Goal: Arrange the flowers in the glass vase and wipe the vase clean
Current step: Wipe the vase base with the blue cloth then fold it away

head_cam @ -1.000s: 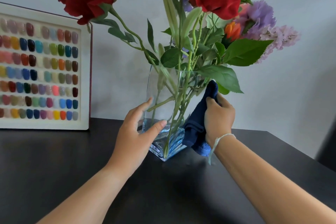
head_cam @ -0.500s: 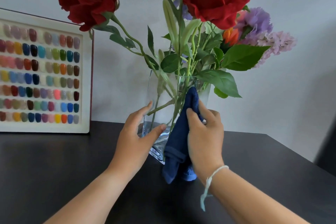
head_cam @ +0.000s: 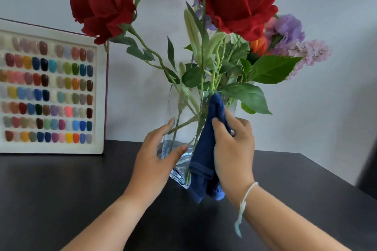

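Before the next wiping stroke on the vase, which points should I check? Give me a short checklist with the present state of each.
1. Left hand steadies the glass vase: ok, thumb and fingers on its lower part.
2. Right hand holds the blue cloth: ok.
3. Cloth lies against the glass: ok.
4. Vase stands flat on the dark table: cannot tell.
5. Flowers sit in the vase: ok.
6. Glass is clean: cannot tell.

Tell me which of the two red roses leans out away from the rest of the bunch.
The left red rose: its long stem arcs out toward the nail-colour board, unlike the central rose.
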`<state>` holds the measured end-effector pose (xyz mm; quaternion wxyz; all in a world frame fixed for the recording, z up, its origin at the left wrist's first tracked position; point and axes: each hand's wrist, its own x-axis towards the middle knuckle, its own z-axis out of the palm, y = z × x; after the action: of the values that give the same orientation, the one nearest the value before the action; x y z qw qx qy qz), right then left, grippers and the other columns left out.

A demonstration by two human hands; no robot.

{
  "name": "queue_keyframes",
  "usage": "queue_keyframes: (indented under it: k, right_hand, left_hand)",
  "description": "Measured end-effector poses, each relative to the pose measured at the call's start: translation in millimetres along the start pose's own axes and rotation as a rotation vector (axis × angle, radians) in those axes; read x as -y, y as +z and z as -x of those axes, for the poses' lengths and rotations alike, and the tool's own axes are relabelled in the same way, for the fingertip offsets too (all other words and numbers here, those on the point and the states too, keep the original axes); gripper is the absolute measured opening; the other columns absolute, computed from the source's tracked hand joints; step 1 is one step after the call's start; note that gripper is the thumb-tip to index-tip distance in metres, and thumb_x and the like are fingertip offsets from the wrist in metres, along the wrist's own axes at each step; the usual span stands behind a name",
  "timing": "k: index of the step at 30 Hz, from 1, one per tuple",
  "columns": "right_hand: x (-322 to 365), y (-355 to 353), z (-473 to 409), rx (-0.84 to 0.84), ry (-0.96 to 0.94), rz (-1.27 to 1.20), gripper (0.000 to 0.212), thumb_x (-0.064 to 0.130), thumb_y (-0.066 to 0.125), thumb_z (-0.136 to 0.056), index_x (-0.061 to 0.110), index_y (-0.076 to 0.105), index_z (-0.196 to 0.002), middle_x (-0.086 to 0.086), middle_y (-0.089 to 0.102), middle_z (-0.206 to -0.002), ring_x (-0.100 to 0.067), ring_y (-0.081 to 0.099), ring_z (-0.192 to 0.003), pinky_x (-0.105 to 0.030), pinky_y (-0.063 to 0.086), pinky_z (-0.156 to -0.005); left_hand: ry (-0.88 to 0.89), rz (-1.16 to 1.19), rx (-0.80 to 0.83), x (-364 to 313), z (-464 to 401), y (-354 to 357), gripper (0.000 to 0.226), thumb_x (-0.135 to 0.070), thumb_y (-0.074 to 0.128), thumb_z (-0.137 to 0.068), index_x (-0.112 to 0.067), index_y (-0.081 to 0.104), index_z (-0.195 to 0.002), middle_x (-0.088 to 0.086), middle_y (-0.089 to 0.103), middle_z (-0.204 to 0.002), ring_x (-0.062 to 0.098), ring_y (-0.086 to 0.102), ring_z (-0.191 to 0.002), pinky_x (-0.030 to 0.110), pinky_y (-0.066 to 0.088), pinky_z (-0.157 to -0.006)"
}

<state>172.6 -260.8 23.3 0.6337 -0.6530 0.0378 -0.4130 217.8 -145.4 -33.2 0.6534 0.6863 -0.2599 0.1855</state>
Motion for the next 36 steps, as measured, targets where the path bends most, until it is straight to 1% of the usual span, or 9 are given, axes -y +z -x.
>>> queue_keyframes:
  k: [4, 10, 16, 22, 25, 27, 30, 32, 36]
  right_hand:
    - [5.0, 2.4, -7.7, -0.03, 0.004, 0.001, 0.013, 0.016, 0.052, -0.088, 0.019, 0.064, -0.092, 0.005, 0.04, -0.084, 0.004, 0.048, -0.063, -0.021, 0.044, -0.068]
    - [1.4, 2.2, 0.6, 0.042, -0.167, 0.035, 0.033, 0.011, 0.053, -0.088, 0.027, 0.062, -0.116, 0.009, 0.041, -0.084, 0.014, 0.048, -0.065, 0.0, 0.04, -0.062]
    - [-11.2, -5.1, -2.5, 0.026, -0.075, 0.038, 0.027, 0.014, 0.054, -0.089, 0.021, 0.063, -0.113, 0.007, 0.042, -0.084, 0.008, 0.047, -0.061, -0.008, 0.043, -0.061]
    - [-30.1, -21.2, 23.9, 0.2, -0.142, 0.194, 0.034, 0.012, 0.059, -0.084, 0.033, 0.062, -0.111, 0.008, 0.048, -0.083, 0.009, 0.05, -0.073, 0.0, 0.037, -0.065]
    - [-35.6, -27.7, 14.2, 0.169, -0.117, 0.205, 0.036, 0.007, 0.06, -0.084, 0.031, 0.062, -0.111, 0.007, 0.051, -0.086, 0.013, 0.05, -0.073, 0.003, 0.036, -0.066]
    - [-39.7, -29.1, 5.7, 0.13, -0.093, 0.209, 0.035, 0.007, 0.059, -0.084, 0.029, 0.063, -0.112, 0.008, 0.052, -0.089, 0.014, 0.05, -0.072, 0.003, 0.036, -0.066]
    - [-47.6, -30.9, -6.2, 0.077, -0.028, 0.197, 0.033, 0.01, 0.058, -0.085, 0.029, 0.064, -0.112, 0.011, 0.055, -0.091, 0.007, 0.054, -0.077, -0.002, 0.039, -0.072]
    - [-52.4, -33.2, -15.9, 0.021, 0.037, 0.178, 0.03, 0.012, 0.058, -0.085, 0.025, 0.065, -0.111, 0.01, 0.057, -0.094, -0.001, 0.056, -0.083, -0.016, 0.043, -0.082]
    - [-63.1, -37.7, -34.4, -0.061, 0.143, 0.161, 0.031, 0.01, 0.057, -0.085, 0.019, 0.065, -0.113, 0.003, 0.064, -0.107, -0.012, 0.059, -0.094, -0.03, 0.046, -0.094]
  left_hand:
    - [0.002, 0.003, 0.009, 0.5, -0.2, -0.1, 0.06, -0.042, 0.064, -0.072, -0.051, 0.039, -0.126, -0.042, 0.04, -0.109, -0.026, 0.038, -0.104, -0.009, 0.03, -0.076]
    - [-0.014, 0.018, 0.012, -0.1, 0.1, -0.7, 0.054, -0.039, 0.064, -0.075, -0.056, 0.039, -0.12, -0.041, 0.041, -0.112, -0.014, 0.042, -0.107, -0.006, 0.032, -0.078]
    - [0.012, -0.002, 0.012, 2.5, -0.3, -0.9, 0.055, -0.036, 0.063, -0.078, -0.048, 0.04, -0.126, -0.04, 0.04, -0.113, -0.034, 0.032, -0.102, -0.01, 0.026, -0.078]
    - [-0.008, -0.026, 0.011, 1.7, -0.4, -0.7, 0.055, -0.034, 0.064, -0.078, -0.047, 0.041, -0.127, -0.028, 0.045, -0.124, -0.005, 0.043, -0.12, 0.012, 0.034, -0.098]
    - [0.013, -0.034, 0.004, 2.3, 0.5, -1.0, 0.055, -0.032, 0.064, -0.08, -0.046, 0.041, -0.127, -0.036, 0.041, -0.117, -0.034, 0.032, -0.103, -0.008, 0.027, -0.08]
    - [0.005, -0.036, 0.01, 2.7, 0.3, -1.2, 0.054, -0.033, 0.064, -0.08, -0.048, 0.041, -0.126, -0.039, 0.039, -0.114, -0.039, 0.028, -0.097, -0.011, 0.024, -0.075]
    - [-0.022, -0.028, 0.023, 4.1, -0.4, -1.8, 0.055, -0.034, 0.064, -0.079, -0.051, 0.041, -0.126, -0.034, 0.043, -0.121, -0.019, 0.039, -0.114, -0.003, 0.031, -0.085]
    - [-0.033, -0.034, 0.03, 5.4, -0.5, -1.3, 0.055, -0.035, 0.064, -0.078, -0.052, 0.041, -0.125, -0.028, 0.045, -0.127, -0.001, 0.046, -0.12, 0.007, 0.035, -0.09]
    - [-0.04, -0.034, 0.032, 5.4, -0.2, -0.9, 0.057, -0.043, 0.064, -0.074, -0.054, 0.041, -0.125, -0.025, 0.045, -0.131, 0.006, 0.048, -0.12, 0.015, 0.037, -0.094]
